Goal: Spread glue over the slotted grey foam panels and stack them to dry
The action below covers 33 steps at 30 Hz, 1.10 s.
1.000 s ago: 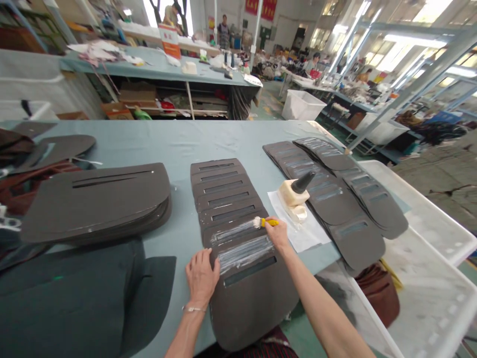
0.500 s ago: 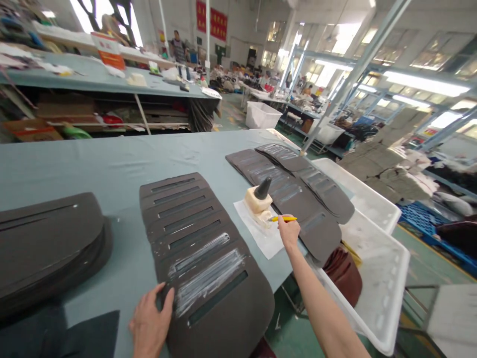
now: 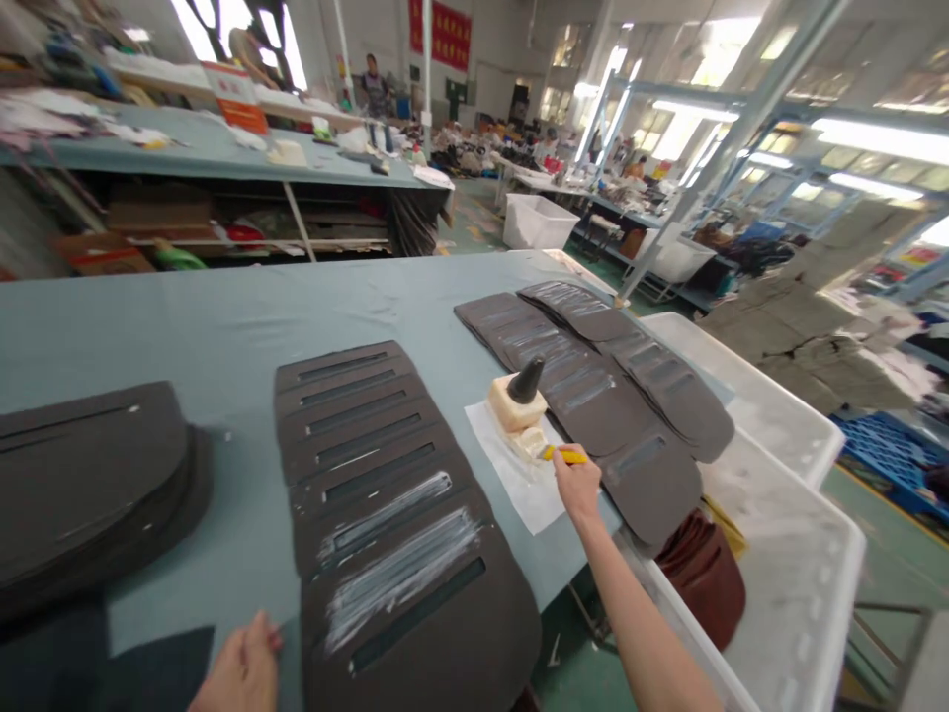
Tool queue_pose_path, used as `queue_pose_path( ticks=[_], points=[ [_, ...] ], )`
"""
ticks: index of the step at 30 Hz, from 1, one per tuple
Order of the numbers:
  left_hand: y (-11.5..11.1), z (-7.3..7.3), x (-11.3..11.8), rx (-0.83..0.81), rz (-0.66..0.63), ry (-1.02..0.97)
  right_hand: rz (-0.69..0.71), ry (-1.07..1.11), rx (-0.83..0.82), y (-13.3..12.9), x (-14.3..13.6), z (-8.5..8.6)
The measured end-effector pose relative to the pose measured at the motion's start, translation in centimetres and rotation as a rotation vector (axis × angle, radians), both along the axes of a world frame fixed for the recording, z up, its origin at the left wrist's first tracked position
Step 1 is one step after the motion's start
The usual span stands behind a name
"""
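In the head view, my right hand (image 3: 579,485) grips a yellow-handled brush (image 3: 567,455). Its tip touches a blob of creamy glue (image 3: 532,443) on a white sheet (image 3: 538,506). A cream-coloured bottle (image 3: 511,403) with a black cone nozzle stands just behind the blob. My left hand (image 3: 241,667) is at the bottom edge, fingers drawn together, apart from the panel beside it; nothing shows in it. That dark slotted panel (image 3: 415,603) lies between my hands, with white glue streaks around two of its slots, on the blue-grey table (image 3: 244,396).
Dark panels (image 3: 81,465) are stacked at the left. More overlapping, glue-smeared panels (image 3: 593,396) lie at the right edge. Beyond them stand white bins (image 3: 808,564), one with brown-red folded pieces (image 3: 704,578). A metal post (image 3: 667,237) rises at the table's far right corner.
My left hand has come off the panel's edge, moving left and down, and its fingers have closed together. My right hand stays by the glue, with the brush slightly lower.
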<state>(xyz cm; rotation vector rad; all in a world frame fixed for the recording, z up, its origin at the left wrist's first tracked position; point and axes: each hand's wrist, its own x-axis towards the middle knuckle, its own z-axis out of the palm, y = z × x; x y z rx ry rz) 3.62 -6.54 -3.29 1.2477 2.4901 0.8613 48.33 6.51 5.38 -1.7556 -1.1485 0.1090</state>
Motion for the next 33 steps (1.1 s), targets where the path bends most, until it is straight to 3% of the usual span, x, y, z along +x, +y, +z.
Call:
queue_pose_path(
  ticks=[2,5,10,12,14,16,18,22,24,27,33],
  points=[
    [0.0,1.2,0.2,0.085,-0.047,-0.075,0.033,-0.006,-0.02,-1.3,-1.3,0.6],
    [0.8,2.5,0.4,0.238,-0.26,0.009,0.177,-0.009,-0.038,-2.6,-5.9,1.3],
    [2.1,2.9,0.5,0.209,-0.381,0.193,0.683,0.115,-0.067,-5.2,-19.5,1.3],
    [2.2,3.0,0.6,0.182,-0.429,0.217,0.805,0.091,-0.055,-5.8,-24.7,0.7],
    [2.2,3.2,0.6,0.157,-0.45,0.235,0.867,0.035,-0.042,-5.8,-28.0,-0.2],
    [2.2,3.2,0.7,0.144,-0.449,0.247,0.886,-0.03,-0.052,-5.2,-28.5,-0.9],
    [2.2,3.3,0.7,0.141,-0.441,0.25,0.833,-0.081,-0.083,-4.1,-26.3,-1.4],
    [2.0,3.1,0.6,0.151,-0.421,0.234,0.498,-0.157,-0.127,-1.9,-18.9,-1.1],
    [2.0,3.1,0.5,0.153,-0.415,0.221,0.411,-0.187,-0.118,-1.4,-17.5,-0.7],
    [2.6,3.3,-0.1,0.152,-0.404,0.189,0.52,-0.16,-0.048,-1.3,-20.5,-0.1],
    [6.8,4.3,-1.7,0.23,-0.393,0.228,0.709,-0.059,0.051,-0.8,-32.4,0.3]
  ],
)
